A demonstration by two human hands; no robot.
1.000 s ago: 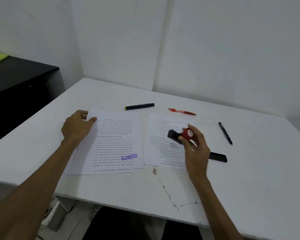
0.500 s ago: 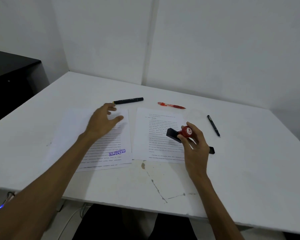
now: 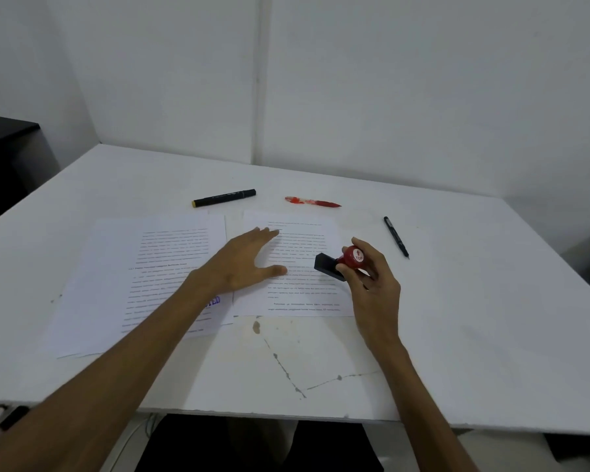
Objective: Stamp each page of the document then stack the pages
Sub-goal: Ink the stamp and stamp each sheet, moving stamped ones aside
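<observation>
Two printed pages lie side by side on the white table (image 3: 457, 335). The left page (image 3: 123, 267) carries a blue stamp mark, partly hidden by my left forearm. The right page (image 3: 300, 294) shows no mark. My left hand (image 3: 242, 264) rests flat, fingers spread, on the left edge of the right page. My right hand (image 3: 368, 284) holds a stamp (image 3: 341, 262) with a red knob and black base, tilted above the right page's right side.
A black marker with a yellow end (image 3: 223, 198) and a red pen (image 3: 312, 201) lie beyond the pages. A thin black pen (image 3: 395, 236) lies to the right. A dark cabinet (image 3: 4, 155) stands at the far left. Cracks mark the table's near edge.
My left hand has moved right, from the left page's far corner across to the right page. My right hand has kept the stamp in about the same spot.
</observation>
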